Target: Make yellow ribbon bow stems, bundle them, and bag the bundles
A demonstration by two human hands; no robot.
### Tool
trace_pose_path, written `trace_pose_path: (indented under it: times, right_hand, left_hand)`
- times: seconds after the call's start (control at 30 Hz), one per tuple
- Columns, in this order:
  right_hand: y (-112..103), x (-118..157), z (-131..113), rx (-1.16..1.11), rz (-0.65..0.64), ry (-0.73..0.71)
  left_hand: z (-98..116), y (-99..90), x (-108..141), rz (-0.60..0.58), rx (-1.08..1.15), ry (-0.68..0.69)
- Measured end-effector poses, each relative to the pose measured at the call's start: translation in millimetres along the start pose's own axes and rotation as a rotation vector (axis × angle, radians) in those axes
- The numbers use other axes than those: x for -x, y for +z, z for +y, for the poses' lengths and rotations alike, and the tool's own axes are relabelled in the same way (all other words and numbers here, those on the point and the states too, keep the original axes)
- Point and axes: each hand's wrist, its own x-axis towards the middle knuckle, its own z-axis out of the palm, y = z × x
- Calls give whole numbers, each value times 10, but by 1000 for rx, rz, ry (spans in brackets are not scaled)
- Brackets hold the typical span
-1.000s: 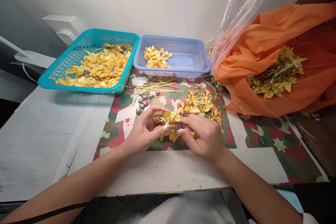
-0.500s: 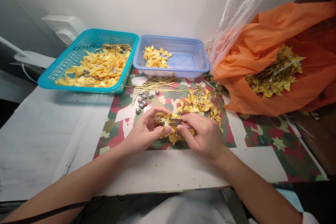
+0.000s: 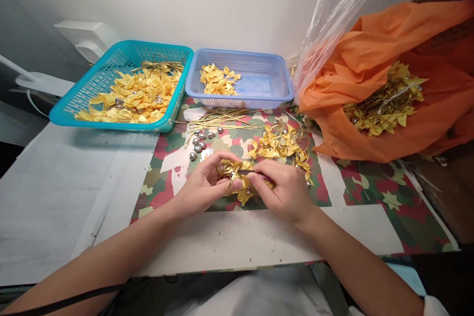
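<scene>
Left hand (image 3: 202,188) pinching yellow bow (image 3: 242,192), right hand (image 3: 287,192) gripping gold wire (image 3: 255,173); best kept taut, bead pile (image 3: 200,144) at 11 o'clock.

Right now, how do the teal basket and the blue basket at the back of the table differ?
The teal basket is larger and sits on the left, tilted; the blue basket is smaller, to its right and level. The teal basket is heaped with yellow bows and silver beads; the blue basket holds only a small pile of bows in one corner. Both are perforated plastic trays.
</scene>
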Motion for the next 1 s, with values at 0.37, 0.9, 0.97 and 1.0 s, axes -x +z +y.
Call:
trace_pose_path:
  times: [0.37,0.9,0.97,1.0]
  right_hand:
    - [-43,-7,18,-13,63,15]
    - [-23,7,28,51,43,-77]
    - [-13,3,23,61,45,-58]
    - [-11,1,21,64,40,-47]
  left_hand:
    - [1,0,9,47,23,3]
    - [-11,-3,5,40,131,-19]
    - [3,7,10,65,77,-19]
    - [10,11,12,75,51,-22]
